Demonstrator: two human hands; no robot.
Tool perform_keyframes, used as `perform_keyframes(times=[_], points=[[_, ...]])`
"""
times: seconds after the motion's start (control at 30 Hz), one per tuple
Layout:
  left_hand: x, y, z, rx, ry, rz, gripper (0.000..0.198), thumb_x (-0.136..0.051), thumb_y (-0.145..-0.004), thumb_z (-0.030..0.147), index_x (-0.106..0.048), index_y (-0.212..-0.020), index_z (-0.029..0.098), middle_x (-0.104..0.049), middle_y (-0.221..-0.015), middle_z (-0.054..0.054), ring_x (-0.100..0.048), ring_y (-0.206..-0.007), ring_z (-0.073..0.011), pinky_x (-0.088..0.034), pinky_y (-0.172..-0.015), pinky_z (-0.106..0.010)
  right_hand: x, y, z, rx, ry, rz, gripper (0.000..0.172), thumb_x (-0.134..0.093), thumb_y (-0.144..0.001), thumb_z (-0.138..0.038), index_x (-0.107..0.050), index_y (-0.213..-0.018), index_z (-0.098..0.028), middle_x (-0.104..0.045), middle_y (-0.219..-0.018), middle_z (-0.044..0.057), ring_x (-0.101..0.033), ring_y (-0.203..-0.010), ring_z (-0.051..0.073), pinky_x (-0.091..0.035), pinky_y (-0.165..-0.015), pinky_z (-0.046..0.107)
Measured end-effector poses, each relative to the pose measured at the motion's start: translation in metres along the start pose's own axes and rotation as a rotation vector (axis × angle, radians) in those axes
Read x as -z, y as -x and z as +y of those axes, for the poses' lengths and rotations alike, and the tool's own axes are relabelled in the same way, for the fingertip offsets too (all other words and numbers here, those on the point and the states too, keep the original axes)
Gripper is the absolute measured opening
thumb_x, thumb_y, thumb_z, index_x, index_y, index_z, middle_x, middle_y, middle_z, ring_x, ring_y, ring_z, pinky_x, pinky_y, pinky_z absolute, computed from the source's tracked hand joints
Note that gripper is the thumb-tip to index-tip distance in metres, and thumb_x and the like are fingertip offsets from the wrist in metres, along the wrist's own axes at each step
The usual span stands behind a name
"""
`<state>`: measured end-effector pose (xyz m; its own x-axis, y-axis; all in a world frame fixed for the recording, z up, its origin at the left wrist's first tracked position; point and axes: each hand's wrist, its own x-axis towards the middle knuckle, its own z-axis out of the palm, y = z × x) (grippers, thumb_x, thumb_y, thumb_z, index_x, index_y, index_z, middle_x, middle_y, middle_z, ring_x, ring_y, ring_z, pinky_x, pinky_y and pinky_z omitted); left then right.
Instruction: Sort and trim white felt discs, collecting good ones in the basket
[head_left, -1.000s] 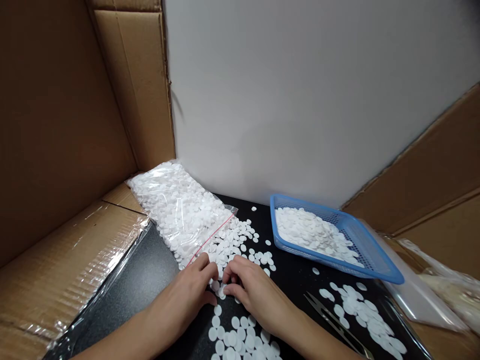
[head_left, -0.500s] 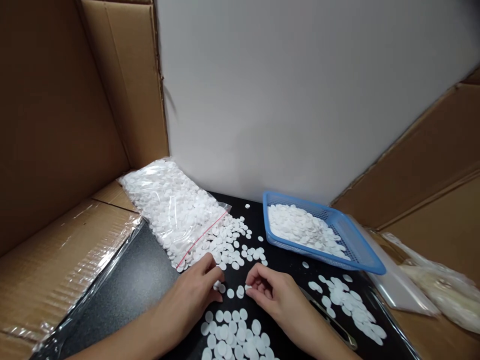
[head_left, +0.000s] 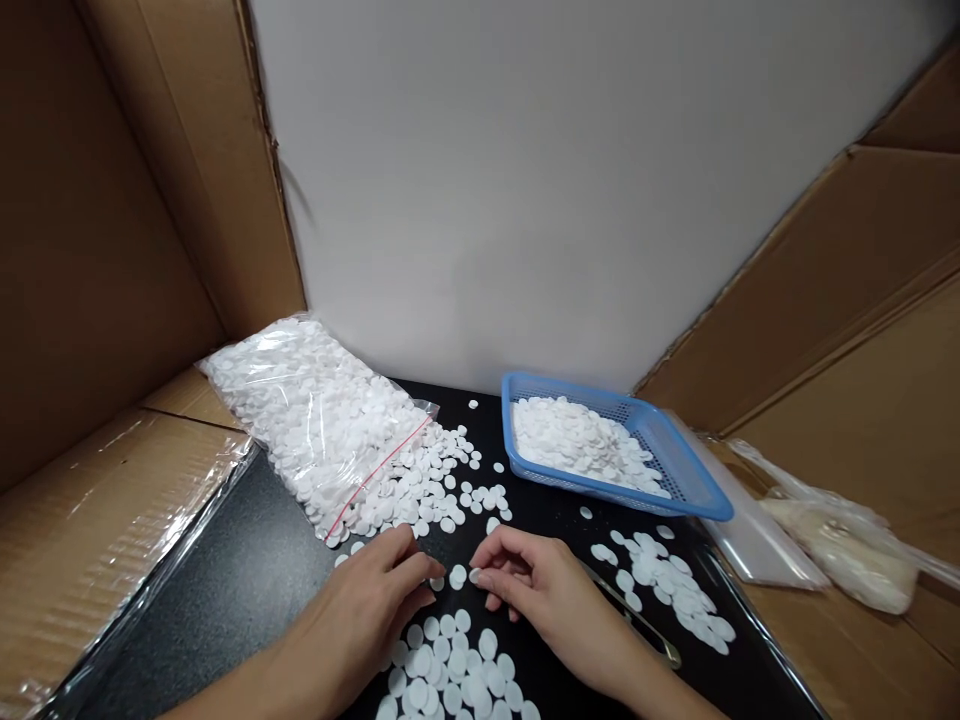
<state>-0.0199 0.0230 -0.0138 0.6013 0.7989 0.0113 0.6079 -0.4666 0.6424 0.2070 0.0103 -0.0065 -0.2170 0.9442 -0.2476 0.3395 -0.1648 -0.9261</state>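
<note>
My left hand (head_left: 375, 595) rests on the black table (head_left: 247, 590) with its fingers curled and their tips pinched on a small white disc. My right hand (head_left: 536, 590) lies just right of it, fingers bent inward; whether they hold anything is hidden. One white disc (head_left: 457, 576) lies between the two hands. Several more discs (head_left: 450, 680) are spread flat below the hands. A clear zip bag (head_left: 315, 420) full of white discs lies open at the upper left, with discs spilled (head_left: 442, 490) from its mouth.
A blue mesh basket (head_left: 694, 480) holding white discs sits at the right back. More discs (head_left: 667, 590) lie in front of it, beside metal tweezers (head_left: 645, 625). Cardboard walls (head_left: 112, 250) stand left and right. Clear plastic bags (head_left: 832, 550) lie at the right.
The hands have drawn apart a little and moved back from the spilled heap, with discs slid toward the near group. The camera has swung right, shifting everything leftward.
</note>
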Motion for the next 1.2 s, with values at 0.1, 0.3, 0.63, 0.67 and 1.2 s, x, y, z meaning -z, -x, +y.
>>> perform_keyframes(times=[0.1, 0.3, 0.63, 0.67, 1.2], points=[[0.0, 0.0, 0.009, 0.056, 0.238, 0.006, 0.024, -0.05, -0.096, 0.02, -0.064, -0.115, 0.027, -0.06, -0.098, -0.004, -0.059, -0.086, -0.0193, -0.044, -0.076, -0.03, -0.007, 0.0, 0.0, -0.038, -0.256, -0.03, 0.031, -0.074, -0.076, -0.046, -0.063, -0.083, -0.018, -0.061, -0.066, -0.002, -0.063, -0.062, 0.016, -0.044, -0.053, 0.024], [-0.002, -0.003, 0.022, 0.198, 0.888, -0.025, 0.024, -0.062, -0.091, 0.035, -0.063, -0.11, 0.021, -0.062, -0.088, -0.001, -0.057, -0.081, -0.0169, -0.045, -0.073, -0.028, -0.023, 0.006, -0.008, -0.033, -0.391, -0.036, 0.04, -0.079, -0.072, -0.048, -0.057, -0.088, -0.019, -0.06, -0.067, -0.005, -0.063, -0.056, 0.013, -0.044, -0.048, 0.021], [0.002, -0.008, 0.018, 0.354, 1.135, 0.079, 0.042, -0.084, -0.074, 0.046, -0.064, -0.096, 0.017, -0.061, -0.069, 0.003, -0.057, -0.063, -0.0115, -0.044, -0.063, -0.024, -0.014, 0.0, -0.005, 0.127, -0.138, 0.055, 0.02, -0.06, -0.088, -0.039, -0.065, -0.089, -0.019, -0.066, -0.076, 0.001, -0.063, -0.063, 0.015, -0.048, -0.056, 0.026], [0.002, -0.008, 0.018, 0.361, 1.129, 0.088, 0.041, -0.084, -0.074, 0.046, -0.064, -0.095, 0.017, -0.06, -0.068, 0.004, -0.057, -0.063, -0.0113, -0.044, -0.063, -0.024, -0.011, -0.001, -0.004, 0.162, -0.066, 0.087, 0.017, -0.058, -0.088, -0.034, -0.067, -0.087, -0.02, -0.066, -0.078, 0.001, -0.062, -0.065, 0.015, -0.049, -0.059, 0.026], [0.008, -0.005, 0.015, 0.46, 0.978, 0.055, 0.04, -0.079, -0.076, 0.049, -0.075, -0.098, 0.015, -0.065, -0.07, 0.002, -0.057, -0.07, -0.0125, -0.043, -0.067, -0.023, 0.02, 0.006, -0.007, 0.273, 0.464, 0.15, 0.02, -0.05, -0.096, -0.024, -0.06, -0.079, -0.023, -0.065, -0.081, 0.001, -0.061, -0.074, 0.019, -0.044, -0.066, 0.029]])
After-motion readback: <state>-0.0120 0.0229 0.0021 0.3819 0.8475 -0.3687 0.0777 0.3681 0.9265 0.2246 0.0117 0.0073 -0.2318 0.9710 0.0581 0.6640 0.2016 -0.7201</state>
